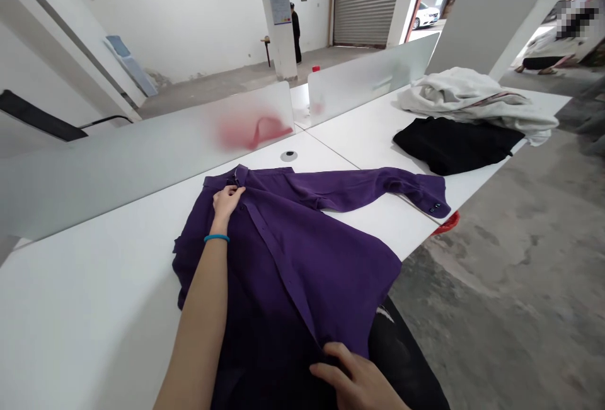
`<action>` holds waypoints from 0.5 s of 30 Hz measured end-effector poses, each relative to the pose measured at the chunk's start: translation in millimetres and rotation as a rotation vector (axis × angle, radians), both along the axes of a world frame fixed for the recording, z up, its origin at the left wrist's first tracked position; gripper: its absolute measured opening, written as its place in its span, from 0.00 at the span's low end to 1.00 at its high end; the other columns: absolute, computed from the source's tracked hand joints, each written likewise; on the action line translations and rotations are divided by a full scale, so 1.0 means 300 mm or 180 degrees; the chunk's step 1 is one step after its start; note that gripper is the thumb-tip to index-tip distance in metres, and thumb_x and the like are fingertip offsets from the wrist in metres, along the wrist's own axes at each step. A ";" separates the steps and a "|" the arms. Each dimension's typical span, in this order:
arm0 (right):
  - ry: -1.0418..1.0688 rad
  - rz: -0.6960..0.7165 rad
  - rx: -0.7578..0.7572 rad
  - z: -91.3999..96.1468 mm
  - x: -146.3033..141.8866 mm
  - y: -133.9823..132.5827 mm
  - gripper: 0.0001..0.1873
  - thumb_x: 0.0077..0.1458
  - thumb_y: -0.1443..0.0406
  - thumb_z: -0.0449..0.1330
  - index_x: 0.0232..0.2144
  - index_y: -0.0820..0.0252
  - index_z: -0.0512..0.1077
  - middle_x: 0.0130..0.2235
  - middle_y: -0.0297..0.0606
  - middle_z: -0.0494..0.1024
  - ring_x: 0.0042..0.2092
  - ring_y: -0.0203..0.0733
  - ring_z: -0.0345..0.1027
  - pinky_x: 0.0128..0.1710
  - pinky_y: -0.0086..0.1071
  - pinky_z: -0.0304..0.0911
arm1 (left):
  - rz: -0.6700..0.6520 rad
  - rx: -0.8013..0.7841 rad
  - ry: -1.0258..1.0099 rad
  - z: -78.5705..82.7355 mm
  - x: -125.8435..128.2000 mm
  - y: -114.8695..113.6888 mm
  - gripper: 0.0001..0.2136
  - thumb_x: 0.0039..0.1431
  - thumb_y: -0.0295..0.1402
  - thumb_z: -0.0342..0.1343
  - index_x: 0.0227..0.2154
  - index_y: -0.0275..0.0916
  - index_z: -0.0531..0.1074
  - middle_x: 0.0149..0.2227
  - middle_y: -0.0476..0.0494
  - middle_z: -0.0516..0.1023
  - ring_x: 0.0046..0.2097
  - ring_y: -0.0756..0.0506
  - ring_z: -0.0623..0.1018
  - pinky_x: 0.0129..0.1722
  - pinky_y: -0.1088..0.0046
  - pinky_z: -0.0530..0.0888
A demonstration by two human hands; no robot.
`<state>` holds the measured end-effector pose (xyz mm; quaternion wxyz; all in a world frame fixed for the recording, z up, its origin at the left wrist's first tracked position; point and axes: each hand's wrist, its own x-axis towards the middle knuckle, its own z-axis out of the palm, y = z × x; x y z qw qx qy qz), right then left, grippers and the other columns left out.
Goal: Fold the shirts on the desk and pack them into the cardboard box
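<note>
A purple button-up shirt (293,252) lies spread on the white table (94,309), collar at the far side, one sleeve stretched right toward the table edge. My left hand (227,201), with a blue band on the wrist, pinches the shirt's front just below the collar. My right hand (352,378) grips the placket near the hem at the table's near edge, fingers curled on the cloth.
A black garment (454,144) and a pile of pale clothes (472,102) lie on the adjoining table to the right. Frosted dividers (142,152) line the back edge. A red item (447,224) hangs at the table corner. Concrete floor lies right; a person stands far back.
</note>
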<state>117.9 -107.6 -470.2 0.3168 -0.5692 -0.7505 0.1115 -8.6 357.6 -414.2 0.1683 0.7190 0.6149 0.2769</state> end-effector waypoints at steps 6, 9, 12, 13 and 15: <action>0.0335 -0.0151 -0.0444 -0.149 0.008 -0.056 0.44 0.46 0.74 0.52 0.65 0.54 0.46 0.44 0.39 0.78 0.33 0.40 0.76 0.33 0.27 0.72 | 0.0200 0.0396 -0.0014 0.008 0.027 -0.042 0.12 0.54 0.41 0.54 0.37 0.39 0.74 0.44 0.33 0.74 0.54 0.31 0.68 0.54 0.51 0.63; 0.0352 -0.0054 -0.0412 -0.165 0.054 -0.067 0.41 0.48 0.75 0.51 0.65 0.52 0.49 0.40 0.36 0.80 0.32 0.39 0.76 0.35 0.26 0.72 | 0.0263 0.0572 -0.0243 0.025 0.031 -0.031 0.12 0.55 0.41 0.53 0.37 0.39 0.72 0.43 0.37 0.75 0.52 0.34 0.69 0.53 0.54 0.64; 0.0365 -0.0132 -0.0171 -0.138 0.091 -0.070 0.38 0.54 0.75 0.48 0.65 0.53 0.50 0.37 0.34 0.80 0.32 0.35 0.75 0.35 0.23 0.71 | 0.0296 0.0590 -0.0504 0.032 0.042 -0.006 0.13 0.59 0.40 0.48 0.40 0.37 0.70 0.39 0.40 0.76 0.45 0.41 0.74 0.47 0.63 0.70; 0.0340 -0.0187 -0.0053 -0.128 0.095 -0.072 0.35 0.56 0.74 0.47 0.65 0.52 0.50 0.34 0.33 0.79 0.31 0.35 0.75 0.35 0.22 0.71 | 0.0312 0.0574 -0.0567 0.031 0.045 0.001 0.14 0.60 0.39 0.46 0.42 0.36 0.69 0.39 0.40 0.76 0.43 0.43 0.75 0.45 0.66 0.71; 0.0251 -0.0305 0.0243 -0.113 0.089 -0.082 0.29 0.61 0.71 0.47 0.63 0.51 0.56 0.28 0.31 0.77 0.27 0.33 0.73 0.32 0.22 0.70 | 0.0386 0.0555 -0.0630 0.028 0.045 0.008 0.14 0.62 0.37 0.44 0.44 0.34 0.67 0.40 0.39 0.75 0.42 0.44 0.75 0.43 0.69 0.72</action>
